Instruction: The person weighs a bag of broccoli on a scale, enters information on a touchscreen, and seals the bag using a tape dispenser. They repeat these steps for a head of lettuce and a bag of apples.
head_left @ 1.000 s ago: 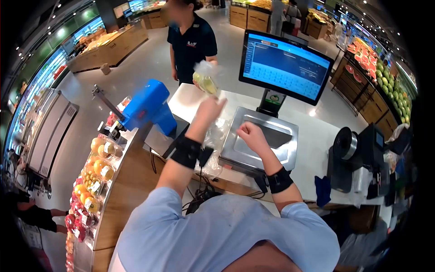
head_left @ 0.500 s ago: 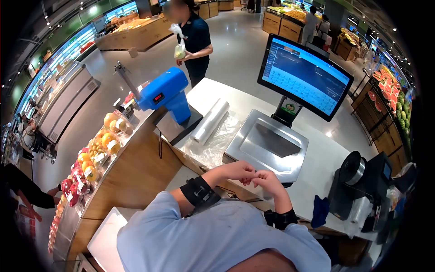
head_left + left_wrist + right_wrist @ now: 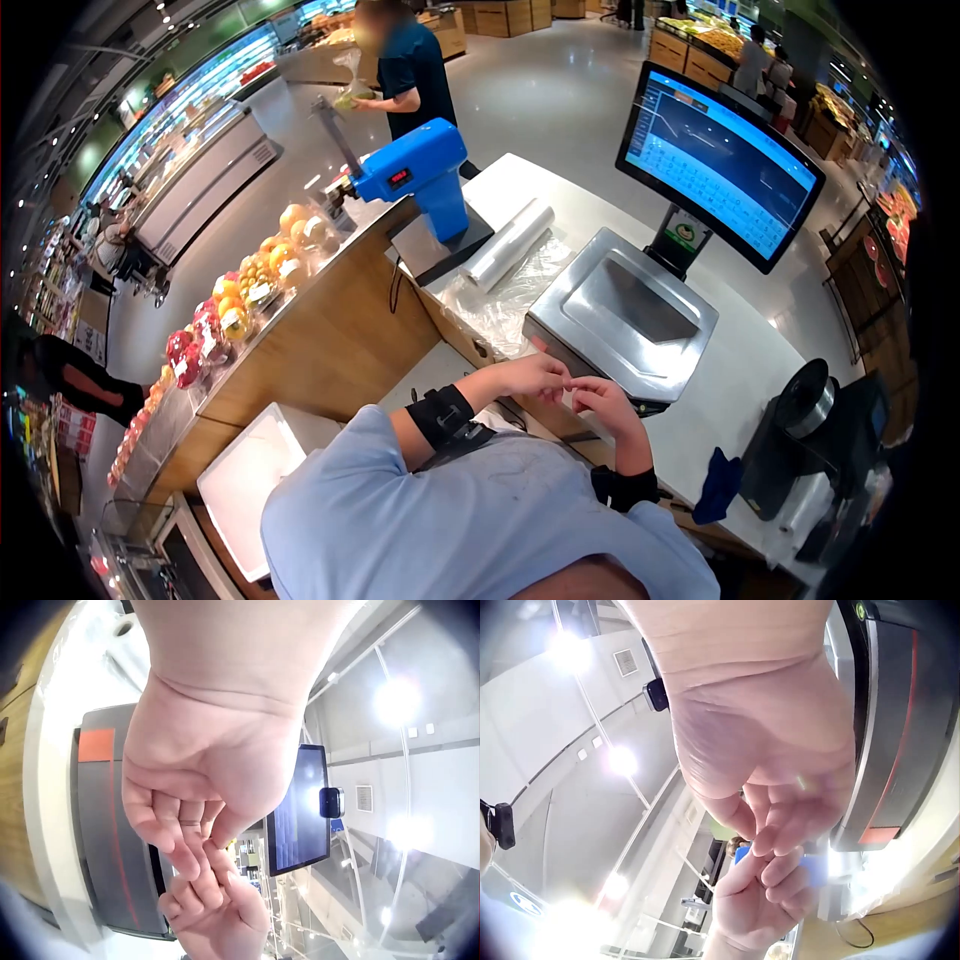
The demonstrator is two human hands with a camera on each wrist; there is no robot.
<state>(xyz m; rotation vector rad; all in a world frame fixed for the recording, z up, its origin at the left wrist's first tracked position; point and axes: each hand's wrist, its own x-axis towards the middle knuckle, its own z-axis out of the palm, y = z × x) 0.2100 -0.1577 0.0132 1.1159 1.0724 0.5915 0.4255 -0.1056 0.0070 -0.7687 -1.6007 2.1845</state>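
Observation:
My left hand [image 3: 532, 376] and right hand [image 3: 608, 406] meet at the fingertips in front of a metal-topped scale [image 3: 640, 315]. In the left wrist view, the fingers of my left hand [image 3: 206, 761] are loosely bent and touch those of my right hand. The right wrist view shows my right hand [image 3: 769, 750] with fingers bent the same way against my left fingertips. No object shows between them. The scale's dark side with a red line [image 3: 120, 847] stands close by. Its screen [image 3: 720, 165] rises behind the metal top.
A blue machine with a red readout [image 3: 420, 170], a plastic bag roll [image 3: 510, 245] and loose clear film [image 3: 495, 310] sit left of the scale. Packed fruit [image 3: 235, 290] lines the left ledge. At right stands a black printer-like machine [image 3: 850, 430]. A person [image 3: 412, 75] holds bagged green produce [image 3: 348, 98].
The bagged green produce has gone from near my left hand to the person across the counter. Both my hands have drawn back and come together. The view has swung, shifting the counter rightward.

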